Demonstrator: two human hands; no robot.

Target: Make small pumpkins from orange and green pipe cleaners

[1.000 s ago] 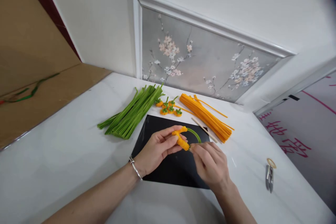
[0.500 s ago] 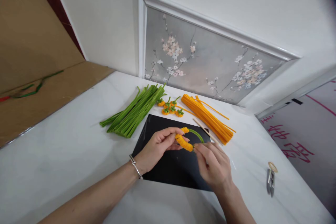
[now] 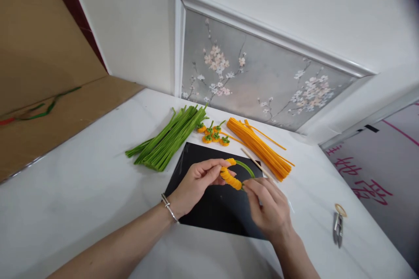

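Observation:
Above a black mat [image 3: 212,209], my left hand [image 3: 199,183] pinches an orange coiled pipe-cleaner piece [image 3: 231,179], bent in a curve. A green stem [image 3: 245,167] arches out from its upper end toward my right hand [image 3: 270,205]. The fingers of my right hand are closed at the coil's lower right end, on the green stem. Behind the mat lie a bundle of green pipe cleaners [image 3: 170,139], several small orange pieces with green tops [image 3: 216,136] and a bundle of orange pipe cleaners [image 3: 262,150].
A thin pale stick [image 3: 257,163] lies by the mat's back right corner. Metal snips [image 3: 338,229] rest on the white table [image 3: 98,183] at the right. A framed flower picture [image 3: 248,69] stands behind, and brown cardboard [image 3: 42,43] is at the left.
The view has shifted very slightly. Both hands keep their grip, and the coiled piece is nearly unchanged between them.

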